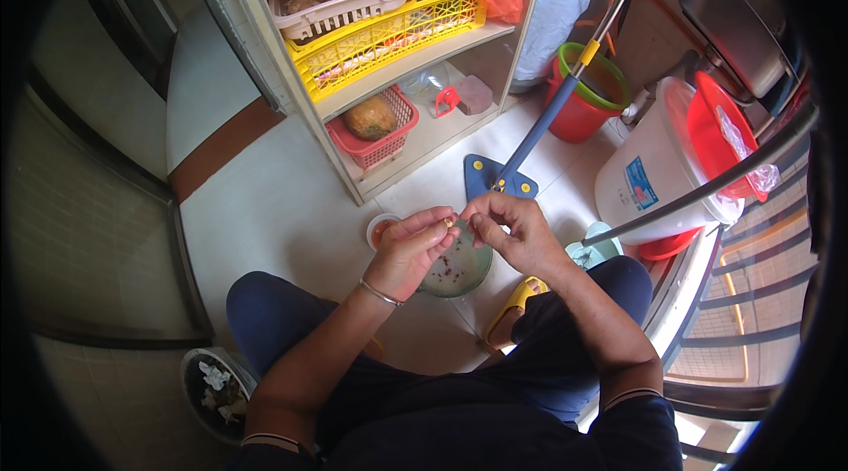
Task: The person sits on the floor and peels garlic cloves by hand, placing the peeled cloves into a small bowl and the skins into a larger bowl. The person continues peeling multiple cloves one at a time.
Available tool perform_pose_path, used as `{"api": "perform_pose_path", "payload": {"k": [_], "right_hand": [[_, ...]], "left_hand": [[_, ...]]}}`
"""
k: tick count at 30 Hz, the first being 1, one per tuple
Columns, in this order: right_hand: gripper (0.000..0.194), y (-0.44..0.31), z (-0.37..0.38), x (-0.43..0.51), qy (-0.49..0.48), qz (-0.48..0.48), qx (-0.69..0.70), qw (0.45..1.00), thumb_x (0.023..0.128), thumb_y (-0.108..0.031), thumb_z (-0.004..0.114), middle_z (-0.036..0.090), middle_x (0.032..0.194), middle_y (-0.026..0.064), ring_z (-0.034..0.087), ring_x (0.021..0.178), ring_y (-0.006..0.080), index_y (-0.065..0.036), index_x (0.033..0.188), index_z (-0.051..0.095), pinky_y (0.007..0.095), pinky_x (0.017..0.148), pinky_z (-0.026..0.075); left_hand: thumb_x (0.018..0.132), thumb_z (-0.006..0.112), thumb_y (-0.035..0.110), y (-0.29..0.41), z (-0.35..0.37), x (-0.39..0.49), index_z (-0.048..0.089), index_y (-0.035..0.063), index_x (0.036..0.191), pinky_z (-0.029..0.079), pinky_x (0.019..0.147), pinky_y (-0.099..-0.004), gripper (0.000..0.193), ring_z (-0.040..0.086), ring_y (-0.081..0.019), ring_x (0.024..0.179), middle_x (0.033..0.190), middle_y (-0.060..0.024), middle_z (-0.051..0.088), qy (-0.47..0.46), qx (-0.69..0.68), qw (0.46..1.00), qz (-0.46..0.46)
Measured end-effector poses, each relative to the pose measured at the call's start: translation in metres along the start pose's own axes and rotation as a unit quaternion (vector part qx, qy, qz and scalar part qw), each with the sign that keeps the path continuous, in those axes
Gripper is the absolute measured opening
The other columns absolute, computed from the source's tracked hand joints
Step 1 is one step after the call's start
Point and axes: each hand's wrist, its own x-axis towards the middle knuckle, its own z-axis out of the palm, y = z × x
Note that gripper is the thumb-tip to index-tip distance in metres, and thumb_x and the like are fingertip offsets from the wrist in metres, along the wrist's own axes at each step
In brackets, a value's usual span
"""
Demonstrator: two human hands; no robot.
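Note:
My left hand (404, 255), with a metal bangle at its wrist, pinches a small pale-yellow and reddish morsel (450, 222) between thumb and fingers. It looks like a nut or seed, too small to name surely. Close beside it is my right hand (513, 232), thumb and index finger drawn together; whether they grip anything is unclear. Beneath both hands a round greenish basin (457, 289) holds cloudy liquid with several dark red flakes. A small white bowl (372, 232) with orange-red contents stands on the floor, partly behind my left hand.
A blue triangular mop (500, 176) leans ahead. Shelving carries a yellow crate (391, 40) and a pink basket (377, 133). To the right are a red bucket (573, 123), a white lidded bin (636, 166) and a light-green dustpan (599, 245). A waste bin (215, 398) stands lower left.

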Motion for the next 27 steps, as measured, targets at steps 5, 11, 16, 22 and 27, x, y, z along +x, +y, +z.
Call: {"api": "perform_pose_path", "payload": {"k": [5, 11, 16, 22, 27], "right_hand": [[0.007, 0.000, 0.002, -0.002, -0.005, 0.019, -0.068, 0.998, 0.090, -0.005, 0.060, 0.063, 0.080, 0.0046, 0.062, 0.072, 0.0108, 0.002, 0.092, 0.061, 0.0260, 0.068, 0.051], [0.006, 0.000, 0.002, -0.002, 0.014, -0.030, -0.084, 0.996, 0.085, -0.002, 0.065, 0.066, 0.079, 0.0068, 0.065, 0.074, 0.0139, 0.002, 0.090, 0.063, 0.0281, 0.071, 0.052], [0.006, 0.000, 0.002, -0.002, 0.013, -0.039, -0.081, 0.996, 0.084, -0.001, 0.066, 0.067, 0.077, 0.0064, 0.065, 0.074, 0.0146, 0.002, 0.088, 0.064, 0.0282, 0.070, 0.052], [0.004, -0.001, 0.001, -0.003, 0.008, -0.053, -0.092, 0.994, 0.084, -0.001, 0.066, 0.066, 0.076, 0.0069, 0.065, 0.073, 0.0141, 0.002, 0.086, 0.065, 0.0279, 0.069, 0.052], [0.003, -0.002, 0.002, -0.004, 0.007, -0.046, -0.090, 0.995, 0.083, -0.001, 0.065, 0.067, 0.076, 0.0072, 0.065, 0.071, 0.0141, 0.002, 0.086, 0.065, 0.0276, 0.067, 0.051]], "left_hand": [[0.091, 0.058, 0.002, -0.003, -0.002, 0.001, 0.061, -0.0001, 0.113, 0.049, 0.089, -0.0266, 0.023, 0.062, -0.0159, 0.097, 0.107, -0.0078, 0.064, 0.010, 0.006, 1.000, -0.003], [0.089, 0.059, 0.000, -0.009, -0.001, 0.003, 0.064, 0.0007, 0.109, 0.051, 0.085, -0.0276, 0.020, 0.063, -0.0154, 0.093, 0.104, -0.0080, 0.065, 0.010, 0.070, 0.997, 0.041], [0.090, 0.057, -0.001, -0.010, -0.001, 0.004, 0.065, 0.0011, 0.108, 0.051, 0.083, -0.0269, 0.020, 0.063, -0.0157, 0.092, 0.102, -0.0081, 0.065, -0.012, 0.118, 0.990, 0.075], [0.089, 0.059, -0.002, -0.010, -0.001, 0.004, 0.066, -0.0010, 0.103, 0.051, 0.079, -0.0267, 0.016, 0.062, -0.0141, 0.085, 0.098, -0.0089, 0.066, -0.023, 0.172, 0.979, 0.104], [0.089, 0.059, -0.002, -0.011, 0.000, 0.003, 0.065, -0.0023, 0.103, 0.050, 0.078, -0.0272, 0.016, 0.062, -0.0149, 0.085, 0.096, -0.0092, 0.066, -0.012, 0.160, 0.983, 0.085]]}}
